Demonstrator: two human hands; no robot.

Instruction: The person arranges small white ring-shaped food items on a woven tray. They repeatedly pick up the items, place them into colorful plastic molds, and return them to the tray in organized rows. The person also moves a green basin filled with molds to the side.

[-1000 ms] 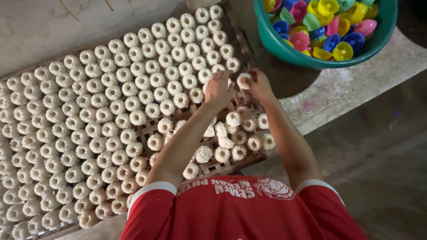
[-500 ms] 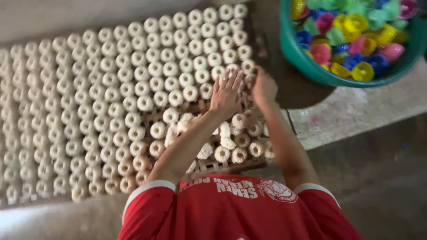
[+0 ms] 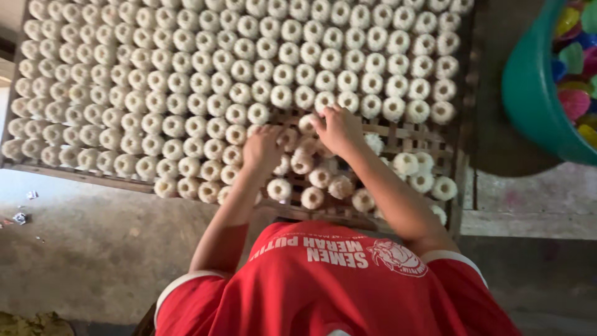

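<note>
Bare concrete floor lay under a slatted bamboo tray packed with pale round cakes. Her left hand rested loosely spread on loose ones; the right hand pinched a single cake at the row's end. Crowded loose cakes could easily topple or crumble.

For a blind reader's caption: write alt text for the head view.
Seen from above, a person in a red shirt reaches both hands, left hand and right hand, into loose round white pieces on a slatted wooden tray. Most of the tray holds neat rows of the same white rings. A green basin of colourful pieces sits at the right edge.
</note>
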